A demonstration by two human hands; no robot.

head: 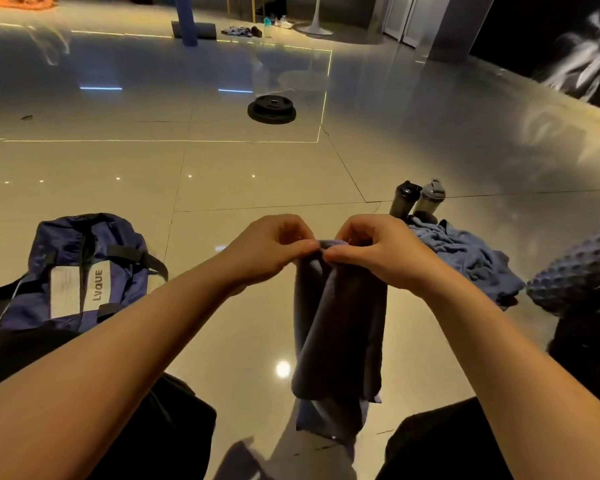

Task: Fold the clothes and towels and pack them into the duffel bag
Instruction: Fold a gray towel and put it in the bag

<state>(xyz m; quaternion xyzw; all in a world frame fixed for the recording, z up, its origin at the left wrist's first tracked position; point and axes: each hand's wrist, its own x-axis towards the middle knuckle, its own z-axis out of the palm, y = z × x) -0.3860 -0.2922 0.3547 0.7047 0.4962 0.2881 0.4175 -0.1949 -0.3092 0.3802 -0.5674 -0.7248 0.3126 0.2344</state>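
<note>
A dark blue towel (340,327) hangs down in front of me, its lower end reaching the floor between my knees. My left hand (267,251) and my right hand (374,251) pinch its top edge side by side, almost touching each other. The navy duffel bag (80,271) with black straps and a white panel lies on the floor to my left. A crumpled lighter blue towel (465,254) lies on the floor to my right.
Two shaker bottles (418,199) stand behind the crumpled towel. A knobbly dark roller (579,271) lies at the right edge. A black weight plate (272,109) sits farther out on the glossy tiled floor. More gear lies far back.
</note>
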